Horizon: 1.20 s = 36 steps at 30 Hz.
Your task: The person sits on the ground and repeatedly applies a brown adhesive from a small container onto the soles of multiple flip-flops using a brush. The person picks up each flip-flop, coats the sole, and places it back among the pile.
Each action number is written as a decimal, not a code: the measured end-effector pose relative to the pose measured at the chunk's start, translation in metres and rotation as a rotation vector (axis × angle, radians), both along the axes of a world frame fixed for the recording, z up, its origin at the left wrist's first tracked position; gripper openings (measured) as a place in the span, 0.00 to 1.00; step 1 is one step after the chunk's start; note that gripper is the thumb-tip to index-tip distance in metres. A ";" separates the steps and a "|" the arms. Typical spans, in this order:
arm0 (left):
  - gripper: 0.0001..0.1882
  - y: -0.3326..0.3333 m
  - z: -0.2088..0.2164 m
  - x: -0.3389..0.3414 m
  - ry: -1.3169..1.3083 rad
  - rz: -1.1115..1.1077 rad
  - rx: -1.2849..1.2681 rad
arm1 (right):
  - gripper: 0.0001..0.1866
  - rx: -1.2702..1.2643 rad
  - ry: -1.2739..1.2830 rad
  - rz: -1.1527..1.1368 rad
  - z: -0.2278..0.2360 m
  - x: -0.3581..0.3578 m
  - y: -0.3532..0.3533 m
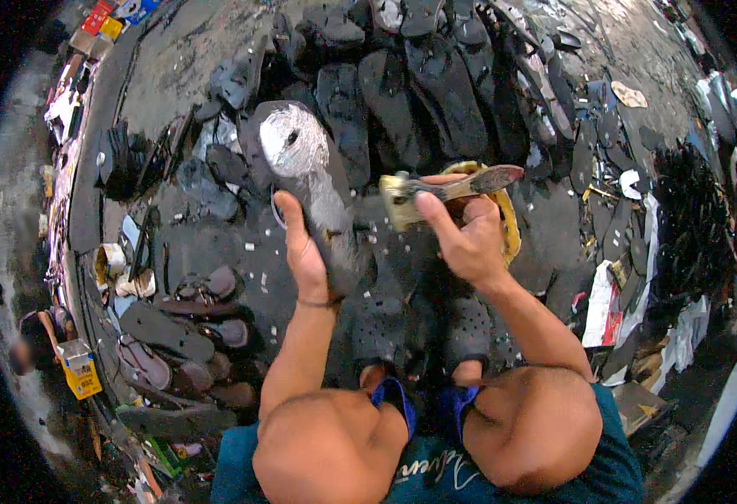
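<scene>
My left hand [304, 252] grips a dark shoe sole [328, 189], tilted up with its broad end away from me. A pale, shiny smear covers the broad end and runs down the middle; a dark hole shows in it. In my right hand [473, 239] is a flat brush [461, 184], its handle pointing right and its yellowish, caked head toward the sole, apart from it. Just behind and beneath the right hand stands a round pot with a yellow, crusted rim [515, 223], its inside mostly hidden.
Rows of dark soles [389, 101] lie ahead. Sandals and soles [175, 332] are piled at left. Black scraps [679, 185] and a white-and-red packet [601, 307] lie at right. A yellow box [78, 370] stands far left. My clogs [383, 328] are below my hands.
</scene>
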<state>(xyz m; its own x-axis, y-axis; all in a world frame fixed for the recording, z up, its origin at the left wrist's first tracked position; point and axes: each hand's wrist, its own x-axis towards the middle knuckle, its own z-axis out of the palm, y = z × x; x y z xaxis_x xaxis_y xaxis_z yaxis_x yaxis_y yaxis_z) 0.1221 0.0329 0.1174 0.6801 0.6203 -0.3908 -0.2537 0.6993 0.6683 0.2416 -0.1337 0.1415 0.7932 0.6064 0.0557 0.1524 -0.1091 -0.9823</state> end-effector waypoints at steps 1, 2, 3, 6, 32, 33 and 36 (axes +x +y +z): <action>0.35 -0.004 -0.005 0.000 0.074 0.026 0.038 | 0.11 0.086 0.028 -0.011 0.007 -0.011 -0.001; 0.36 -0.012 0.000 0.005 0.100 0.121 0.107 | 0.11 0.054 -0.271 0.080 0.011 -0.022 0.004; 0.36 -0.016 0.009 0.004 0.077 0.105 0.080 | 0.11 -0.027 -0.215 0.000 -0.004 -0.017 0.002; 0.35 -0.008 0.010 -0.002 0.020 0.042 0.111 | 0.13 -0.061 0.008 -0.143 -0.052 0.024 -0.007; 0.39 0.256 -0.087 -0.022 0.163 0.380 0.028 | 0.14 -0.217 0.113 -0.117 -0.054 0.009 -0.070; 0.37 0.254 -0.085 -0.028 0.184 0.393 0.056 | 0.14 -0.257 0.019 -0.108 -0.056 0.014 -0.074; 0.35 0.230 -0.078 -0.036 0.267 0.388 0.145 | 0.15 -0.379 -0.282 -0.118 -0.058 0.033 -0.085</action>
